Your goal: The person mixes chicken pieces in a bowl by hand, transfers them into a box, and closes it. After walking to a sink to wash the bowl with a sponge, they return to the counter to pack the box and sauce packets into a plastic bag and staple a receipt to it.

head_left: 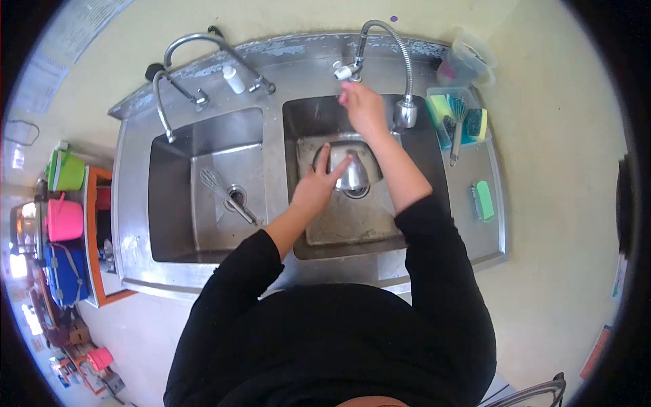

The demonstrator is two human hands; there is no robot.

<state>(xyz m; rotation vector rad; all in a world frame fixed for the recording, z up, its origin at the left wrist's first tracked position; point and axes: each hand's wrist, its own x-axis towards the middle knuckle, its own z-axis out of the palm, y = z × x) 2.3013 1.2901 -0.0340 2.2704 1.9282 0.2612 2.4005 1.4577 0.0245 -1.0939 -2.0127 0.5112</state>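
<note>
My left hand (317, 186), fingers spread and thumb apart, holds a shiny metal bowl (352, 173) by its side over the right sink basin (359, 227). My right hand (363, 108) is raised at the back of that basin, its fingers bent together just below the white-handled tap (346, 70). Whether those fingers grip the tap handle or something small is hard to make out. The flexible spout's metal head (405, 114) hangs to the right of my right wrist.
A whisk (227, 197) lies in the left basin (203, 234). Left of the tap stands a white bottle (234, 79). To the right are a tray of sponges (441, 112), a green brush (483, 201) and a clear plastic container (466, 57). Another curved faucet (196, 39) rises behind the left basin.
</note>
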